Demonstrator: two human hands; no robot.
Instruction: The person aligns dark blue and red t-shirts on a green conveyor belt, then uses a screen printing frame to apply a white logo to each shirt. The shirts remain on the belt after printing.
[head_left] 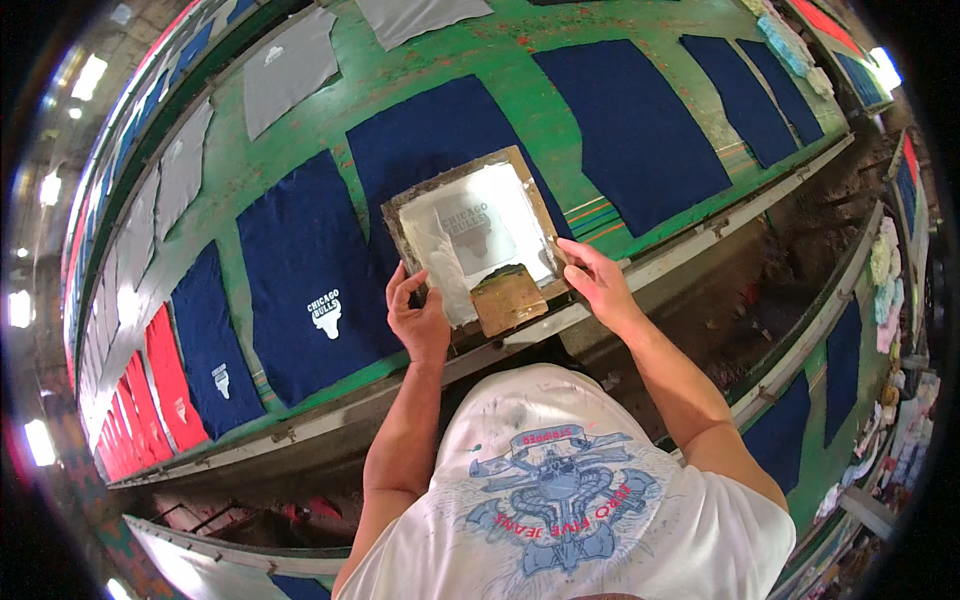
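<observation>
A wooden-framed printing screen (541, 208) is between my two hands, tilted over the near edge of the green table. Its pale mesh carries a dark stencil of lettering and a horned bull's head. White ink smears the mesh's left side. Resting in the frame's near end is a squeegee (508, 303) with a worn brown block and a dark, ragged top edge. My left hand (418, 318) has its fingers curled on the left rim. At the right rim, my right hand (600, 282) grips with thumb and fingers. Behind the screen lies a navy fabric panel (430, 128), partly covered by it.
The long green table (400, 75) bears a printed navy panel (298, 250) on the left, then red panels (175, 390). Grey panels (290, 70) lie along the far side. Another navy panel (635, 130) is to the right. A metal rail (700, 238) edges the table.
</observation>
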